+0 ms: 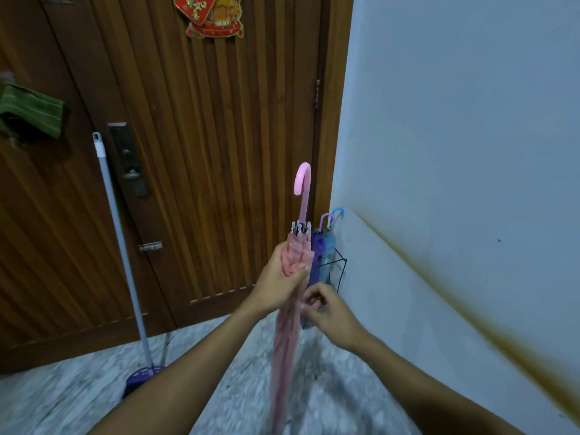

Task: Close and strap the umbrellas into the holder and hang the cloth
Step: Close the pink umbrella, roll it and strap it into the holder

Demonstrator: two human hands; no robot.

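The pink umbrella (287,315) stood closed and nearly upright, its long axis running from the tip low down near the person up to the hooked handle, which pointed toward the ceiling with the crook curling left. The left hand (279,277) gripped the bunched canopy just below the rib tips, fingers curled round it. The right hand (329,312), just right of and slightly below the left fingers, pinched something small at the umbrella's side, likely its strap; blur hid the detail.

Just beyond the right fingers, in the corner by the white wall (455,120), a black wire holder (340,268) held a purple umbrella (317,249) and a blue umbrella (329,243), both handle-up.

Far left of the left fingers and above them, a green striped cloth (31,111) hung on the wooden door (204,136). A grey-handled broom (122,246) leaned against that door. The red and gold ornament (210,14) at the top of the door bore characters too blurred to read.
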